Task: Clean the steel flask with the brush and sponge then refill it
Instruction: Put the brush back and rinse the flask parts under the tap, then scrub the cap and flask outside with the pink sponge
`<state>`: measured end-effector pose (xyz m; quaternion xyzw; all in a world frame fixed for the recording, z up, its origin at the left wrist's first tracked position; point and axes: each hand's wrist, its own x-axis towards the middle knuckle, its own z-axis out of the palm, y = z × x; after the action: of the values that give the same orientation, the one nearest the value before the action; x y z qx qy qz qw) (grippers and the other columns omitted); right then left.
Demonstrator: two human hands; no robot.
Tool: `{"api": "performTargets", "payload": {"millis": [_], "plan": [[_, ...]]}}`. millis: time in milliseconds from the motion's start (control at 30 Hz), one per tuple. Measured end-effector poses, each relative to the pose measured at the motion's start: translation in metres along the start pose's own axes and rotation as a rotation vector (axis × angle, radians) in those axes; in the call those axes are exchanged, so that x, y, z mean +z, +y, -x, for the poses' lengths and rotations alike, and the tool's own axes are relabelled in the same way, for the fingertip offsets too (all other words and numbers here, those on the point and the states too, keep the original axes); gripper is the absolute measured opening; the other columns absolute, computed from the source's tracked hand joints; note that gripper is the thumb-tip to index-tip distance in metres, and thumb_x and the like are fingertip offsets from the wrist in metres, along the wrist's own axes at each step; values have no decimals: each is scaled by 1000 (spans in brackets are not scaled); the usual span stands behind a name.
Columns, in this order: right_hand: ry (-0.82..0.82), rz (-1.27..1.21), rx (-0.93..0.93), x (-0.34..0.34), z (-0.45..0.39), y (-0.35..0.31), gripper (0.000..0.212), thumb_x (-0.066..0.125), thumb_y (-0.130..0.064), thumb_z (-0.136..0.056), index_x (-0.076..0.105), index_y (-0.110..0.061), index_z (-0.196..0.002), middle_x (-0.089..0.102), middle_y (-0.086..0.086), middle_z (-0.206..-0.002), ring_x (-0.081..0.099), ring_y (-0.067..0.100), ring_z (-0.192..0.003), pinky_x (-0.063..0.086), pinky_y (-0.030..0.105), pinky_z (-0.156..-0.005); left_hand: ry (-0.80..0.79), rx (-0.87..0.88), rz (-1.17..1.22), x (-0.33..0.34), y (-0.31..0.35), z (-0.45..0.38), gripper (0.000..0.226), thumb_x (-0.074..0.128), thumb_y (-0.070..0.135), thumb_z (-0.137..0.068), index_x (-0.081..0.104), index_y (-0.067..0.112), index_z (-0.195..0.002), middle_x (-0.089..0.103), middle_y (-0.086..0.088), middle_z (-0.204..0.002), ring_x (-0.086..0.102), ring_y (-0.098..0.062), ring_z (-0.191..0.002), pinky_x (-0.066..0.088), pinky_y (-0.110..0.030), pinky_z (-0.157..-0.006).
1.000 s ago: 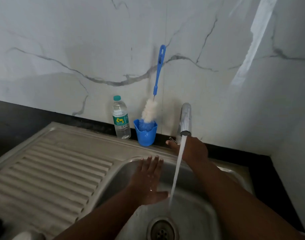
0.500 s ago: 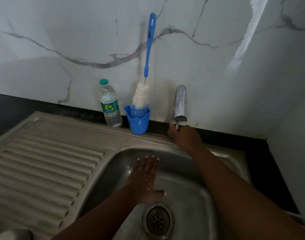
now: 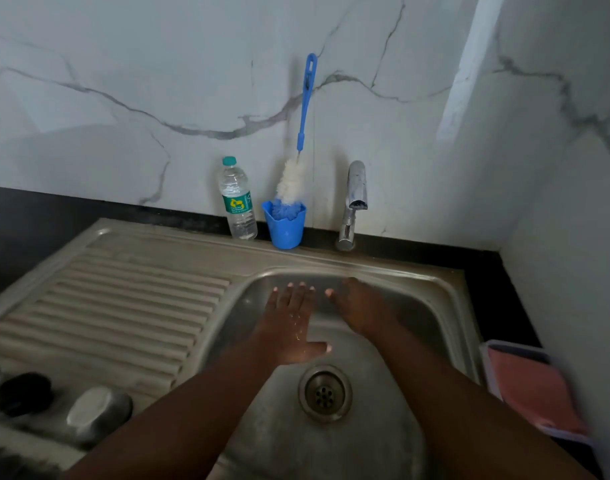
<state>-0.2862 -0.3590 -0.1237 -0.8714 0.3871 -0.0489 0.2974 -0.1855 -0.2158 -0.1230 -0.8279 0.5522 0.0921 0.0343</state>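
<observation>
The right hand (image 3: 360, 306) is motion-blurred, hiding its fingers (image 3: 331, 293).

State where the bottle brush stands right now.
The bottle brush stands head-down in the blue cup against the wall, between the water bottle and the tap.

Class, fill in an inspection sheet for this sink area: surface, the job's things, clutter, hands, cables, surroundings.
Surface: steel sink with ribbed drainboard; tap not running.
Job's things: bottle brush stands in blue cup; steel flask lies on drainboard beside black lid; pink sponge in tray.
Clutter: water bottle beside cup.
Hands: left hand and right hand open, over basin, holding nothing.
Cables: nothing seen.
Surroundings: marble wall.
</observation>
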Motion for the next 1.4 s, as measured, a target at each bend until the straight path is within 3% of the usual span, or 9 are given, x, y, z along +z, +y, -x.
{"api": "performTargets", "payload": {"millis": [100,200,333,867,1000,1100,1233,1400], "plan": [[-56,185,-38,4,30,-6,62,43,-58,-95,42,-18,-143,47,8,-145,45,26,-131,35,42,-107,-14,-13,-20,-5,1,24,107,45,72,-89,-12,12,-158,-14,-12,-166,-15,-31,-152,-11,-51,-122],[-131,315,-90,8,53,-9,59,48,-55,-94,47,-18,-140,48,7,-144,44,26,-132,35,40,-110,-25,-58,-11,-6,-4,52,107,45,72,-89,-13,13,-158,-14,-13,-166,-15,-32,-152,-11,-52,-122],[-146,315,-98,15,79,-19,58,60,-52,-86,51,-21,-134,51,4,-137,48,23,-126,43,40,-103,-30,-137,4,-4,-18,88,107,46,72,-88,-11,15,-158,-14,-12,-166,-17,-31,-152,-10,-51,-122],[-183,553,-124,69,160,-130,57,50,-51,-92,39,-27,-143,45,1,-144,42,22,-131,36,40,-108,70,-277,15,-5,-131,219,104,47,70,-88,-8,18,-159,-10,-7,-167,-11,-30,-153,-9,-52,-121],[-154,564,-178,84,180,-161,56,51,-47,-92,37,-28,-143,45,2,-145,42,24,-132,34,40,-108,115,-371,129,7,-161,246,112,52,77,-80,-5,21,-159,-2,-4,-166,7,-28,-150,11,-45,-117],[-136,569,-185,86,192,-172,55,52,-44,-92,37,-27,-142,46,3,-143,42,24,-131,35,40,-106,133,-426,232,19,-173,252,119,59,79,-71,2,21,-158,15,-3,-163,21,-26,-145,17,-45,-113],[-100,573,-155,86,203,-172,57,52,-43,-92,35,-27,-144,45,3,-143,42,25,-132,35,40,-107,210,-425,286,30,-184,252,91,65,66,-78,26,26,-151,43,2,-150,40,-22,-136,25,-42,-104],[-60,528,-78,75,217,-154,58,51,-43,-92,33,-29,-145,45,2,-144,41,24,-133,36,40,-107,297,-399,485,29,-184,246,70,72,55,-79,44,30,-138,49,6,-140,50,-19,-127,32,-38,-102]]}}
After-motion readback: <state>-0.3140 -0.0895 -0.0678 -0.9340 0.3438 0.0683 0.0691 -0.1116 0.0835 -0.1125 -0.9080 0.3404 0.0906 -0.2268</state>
